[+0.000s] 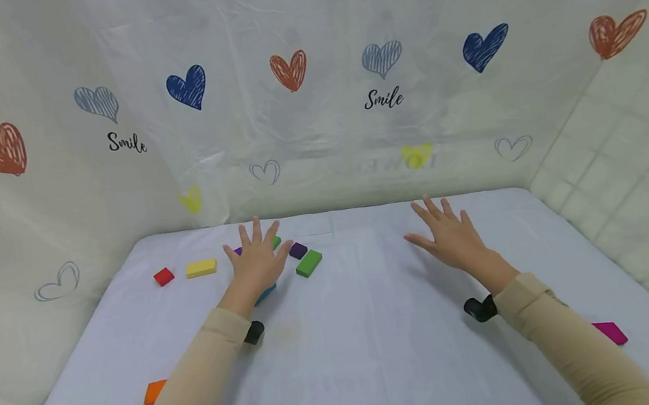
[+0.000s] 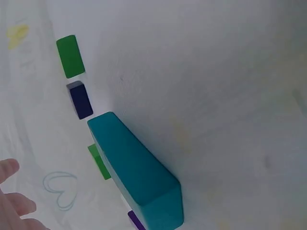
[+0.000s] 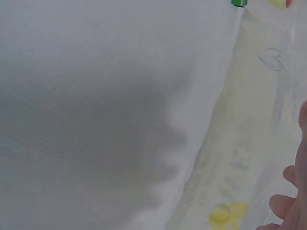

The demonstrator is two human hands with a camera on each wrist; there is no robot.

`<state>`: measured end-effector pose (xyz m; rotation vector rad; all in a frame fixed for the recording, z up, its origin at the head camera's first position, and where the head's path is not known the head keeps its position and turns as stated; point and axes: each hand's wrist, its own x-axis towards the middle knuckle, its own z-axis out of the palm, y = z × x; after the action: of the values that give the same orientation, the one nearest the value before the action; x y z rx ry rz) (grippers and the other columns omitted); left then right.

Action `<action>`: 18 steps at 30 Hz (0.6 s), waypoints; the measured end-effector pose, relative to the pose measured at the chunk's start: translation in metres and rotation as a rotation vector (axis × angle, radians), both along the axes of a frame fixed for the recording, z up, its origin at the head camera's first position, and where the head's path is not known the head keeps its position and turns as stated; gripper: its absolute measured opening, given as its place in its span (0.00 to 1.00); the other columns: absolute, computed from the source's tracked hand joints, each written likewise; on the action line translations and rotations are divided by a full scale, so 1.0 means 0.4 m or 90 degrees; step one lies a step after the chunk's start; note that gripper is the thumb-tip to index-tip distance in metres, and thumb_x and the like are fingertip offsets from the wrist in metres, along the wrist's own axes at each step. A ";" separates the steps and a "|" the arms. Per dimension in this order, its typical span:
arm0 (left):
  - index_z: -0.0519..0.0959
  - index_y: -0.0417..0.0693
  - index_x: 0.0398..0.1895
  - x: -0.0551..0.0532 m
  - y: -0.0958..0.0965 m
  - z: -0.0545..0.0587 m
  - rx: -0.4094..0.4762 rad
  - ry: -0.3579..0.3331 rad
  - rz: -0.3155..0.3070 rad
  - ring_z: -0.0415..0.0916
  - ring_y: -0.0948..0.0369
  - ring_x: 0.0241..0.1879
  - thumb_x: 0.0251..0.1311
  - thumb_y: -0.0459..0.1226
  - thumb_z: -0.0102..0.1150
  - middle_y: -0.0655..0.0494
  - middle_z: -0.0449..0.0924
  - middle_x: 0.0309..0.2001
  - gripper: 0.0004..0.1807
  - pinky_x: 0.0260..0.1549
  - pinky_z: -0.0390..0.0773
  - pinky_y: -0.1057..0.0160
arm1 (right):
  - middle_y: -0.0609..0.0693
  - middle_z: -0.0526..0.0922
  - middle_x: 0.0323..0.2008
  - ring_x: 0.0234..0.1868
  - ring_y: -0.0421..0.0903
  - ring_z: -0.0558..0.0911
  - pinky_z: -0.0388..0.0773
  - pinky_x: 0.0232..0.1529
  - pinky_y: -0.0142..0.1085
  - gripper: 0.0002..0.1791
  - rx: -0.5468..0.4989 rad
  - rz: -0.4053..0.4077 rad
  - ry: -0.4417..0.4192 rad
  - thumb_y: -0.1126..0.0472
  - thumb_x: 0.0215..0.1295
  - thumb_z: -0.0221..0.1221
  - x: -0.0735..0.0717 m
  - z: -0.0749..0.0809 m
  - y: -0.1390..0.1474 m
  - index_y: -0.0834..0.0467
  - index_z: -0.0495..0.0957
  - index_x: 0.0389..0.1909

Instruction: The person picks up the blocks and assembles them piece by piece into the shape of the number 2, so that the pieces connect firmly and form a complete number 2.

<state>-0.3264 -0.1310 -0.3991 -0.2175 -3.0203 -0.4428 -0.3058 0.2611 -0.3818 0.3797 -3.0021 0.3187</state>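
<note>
head: forward-down | wrists: closer | head, left wrist share: teal block [image 2: 136,158]

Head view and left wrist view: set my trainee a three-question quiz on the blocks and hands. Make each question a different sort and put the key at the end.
1. In the head view, which of these lies nearest the yellow block?
A) the red block
B) the orange block
C) the magenta block

2. True or false: in the head view, the left hand and the right hand both have their fingers spread.

3. Fill in: in the left wrist view, the block that looks largest is coloured ____.

Key: 1 A; 2 true; 3 teal.
</note>
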 end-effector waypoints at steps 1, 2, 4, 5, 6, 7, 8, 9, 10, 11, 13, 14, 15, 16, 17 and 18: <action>0.51 0.58 0.83 0.002 0.001 0.000 -0.001 0.004 -0.004 0.25 0.35 0.78 0.77 0.63 0.34 0.41 0.33 0.82 0.39 0.63 0.31 0.20 | 0.62 0.42 0.81 0.79 0.69 0.39 0.36 0.70 0.72 0.48 -0.001 0.002 0.002 0.29 0.75 0.44 0.003 0.001 0.001 0.56 0.47 0.83; 0.52 0.58 0.83 0.004 0.001 0.001 -0.001 0.009 -0.007 0.26 0.35 0.78 0.77 0.63 0.34 0.41 0.33 0.82 0.38 0.63 0.32 0.20 | 0.62 0.42 0.81 0.79 0.69 0.39 0.36 0.70 0.72 0.48 -0.002 0.004 0.004 0.29 0.75 0.45 0.005 0.003 0.002 0.56 0.47 0.82; 0.52 0.58 0.83 0.010 0.004 0.004 0.003 0.013 -0.014 0.28 0.35 0.78 0.77 0.62 0.35 0.41 0.34 0.82 0.38 0.64 0.32 0.20 | 0.62 0.42 0.81 0.79 0.69 0.39 0.36 0.70 0.72 0.48 -0.005 0.009 0.003 0.30 0.75 0.46 0.011 0.005 0.002 0.57 0.48 0.82; 0.53 0.58 0.83 0.013 0.006 0.006 0.004 0.016 -0.016 0.29 0.35 0.78 0.77 0.62 0.35 0.42 0.35 0.82 0.38 0.64 0.33 0.21 | 0.62 0.42 0.81 0.79 0.69 0.39 0.36 0.70 0.72 0.48 -0.005 0.011 0.003 0.30 0.75 0.46 0.014 0.007 0.003 0.57 0.48 0.82; 0.53 0.58 0.83 0.016 0.008 0.008 0.005 0.017 -0.018 0.29 0.36 0.79 0.77 0.62 0.36 0.42 0.35 0.82 0.38 0.64 0.33 0.21 | 0.62 0.42 0.81 0.79 0.69 0.39 0.37 0.70 0.72 0.48 -0.006 0.014 0.003 0.31 0.75 0.47 0.018 0.009 0.003 0.57 0.48 0.82; 0.54 0.58 0.83 0.020 0.010 0.010 0.008 0.017 -0.021 0.30 0.36 0.79 0.77 0.62 0.37 0.42 0.36 0.82 0.37 0.65 0.34 0.21 | 0.62 0.43 0.81 0.79 0.69 0.40 0.37 0.70 0.72 0.48 -0.005 0.017 0.005 0.31 0.75 0.47 0.021 0.010 0.003 0.57 0.49 0.82; 0.54 0.58 0.83 0.023 0.012 0.013 0.010 0.017 -0.025 0.30 0.37 0.79 0.77 0.61 0.38 0.43 0.36 0.82 0.37 0.65 0.35 0.22 | 0.62 0.43 0.81 0.79 0.70 0.40 0.37 0.70 0.72 0.48 -0.004 0.020 0.006 0.31 0.75 0.48 0.025 0.012 0.004 0.57 0.49 0.82; 0.55 0.58 0.82 0.027 0.013 0.015 0.014 0.016 -0.029 0.31 0.38 0.79 0.77 0.61 0.38 0.43 0.37 0.82 0.37 0.66 0.35 0.23 | 0.62 0.43 0.81 0.78 0.70 0.41 0.38 0.70 0.72 0.48 -0.004 0.023 0.008 0.31 0.75 0.48 0.029 0.013 0.004 0.58 0.50 0.82; 0.55 0.58 0.82 0.030 0.014 0.017 0.018 0.017 -0.033 0.32 0.38 0.79 0.77 0.61 0.39 0.43 0.38 0.82 0.37 0.66 0.36 0.23 | 0.63 0.44 0.81 0.78 0.70 0.41 0.39 0.70 0.72 0.48 -0.005 0.027 0.011 0.31 0.75 0.48 0.033 0.013 0.005 0.58 0.50 0.82; 0.56 0.58 0.82 0.031 0.014 0.018 0.023 0.017 -0.039 0.33 0.38 0.79 0.77 0.60 0.40 0.43 0.39 0.82 0.36 0.67 0.36 0.24 | 0.64 0.45 0.80 0.78 0.70 0.42 0.39 0.70 0.72 0.47 -0.004 0.031 0.015 0.31 0.75 0.49 0.037 0.013 0.006 0.58 0.51 0.81; 0.57 0.57 0.82 0.037 0.014 0.022 0.030 0.018 -0.051 0.34 0.39 0.79 0.77 0.59 0.41 0.43 0.40 0.82 0.35 0.68 0.38 0.26 | 0.65 0.47 0.80 0.78 0.71 0.43 0.41 0.70 0.72 0.47 -0.005 0.039 0.022 0.32 0.75 0.49 0.045 0.013 0.008 0.59 0.52 0.81; 0.57 0.57 0.81 0.040 0.013 0.023 0.033 0.020 -0.058 0.35 0.39 0.79 0.77 0.58 0.41 0.43 0.41 0.82 0.35 0.69 0.40 0.26 | 0.65 0.48 0.80 0.78 0.71 0.44 0.41 0.70 0.72 0.46 -0.006 0.043 0.024 0.33 0.75 0.51 0.049 0.013 0.008 0.59 0.53 0.81; 0.58 0.56 0.81 0.042 0.012 0.023 0.034 0.022 -0.064 0.36 0.39 0.79 0.78 0.58 0.41 0.43 0.41 0.82 0.35 0.69 0.41 0.27 | 0.65 0.48 0.80 0.78 0.71 0.44 0.42 0.70 0.72 0.46 -0.007 0.045 0.024 0.34 0.75 0.51 0.053 0.013 0.009 0.60 0.53 0.81; 0.58 0.56 0.81 0.045 0.011 0.024 0.034 0.025 -0.070 0.37 0.38 0.79 0.78 0.57 0.42 0.43 0.42 0.82 0.34 0.69 0.42 0.27 | 0.65 0.48 0.80 0.78 0.71 0.44 0.42 0.70 0.72 0.45 -0.008 0.048 0.025 0.35 0.75 0.52 0.055 0.013 0.010 0.60 0.54 0.80; 0.59 0.56 0.81 0.047 0.009 0.023 0.033 0.029 -0.076 0.38 0.38 0.79 0.78 0.57 0.42 0.43 0.42 0.82 0.34 0.69 0.43 0.27 | 0.65 0.49 0.79 0.78 0.71 0.45 0.42 0.70 0.72 0.45 -0.008 0.051 0.026 0.36 0.75 0.53 0.058 0.013 0.010 0.60 0.54 0.80; 0.59 0.55 0.81 0.050 0.007 0.024 0.035 0.033 -0.081 0.39 0.38 0.79 0.78 0.57 0.42 0.43 0.43 0.82 0.34 0.69 0.44 0.27 | 0.65 0.49 0.79 0.78 0.71 0.45 0.42 0.70 0.72 0.44 -0.011 0.053 0.027 0.37 0.75 0.54 0.061 0.013 0.010 0.60 0.54 0.80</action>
<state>-0.3064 -0.1284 -0.3896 -0.4129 -2.9503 -0.5200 -0.2812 0.2651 -0.3764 0.5049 -2.9448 0.3387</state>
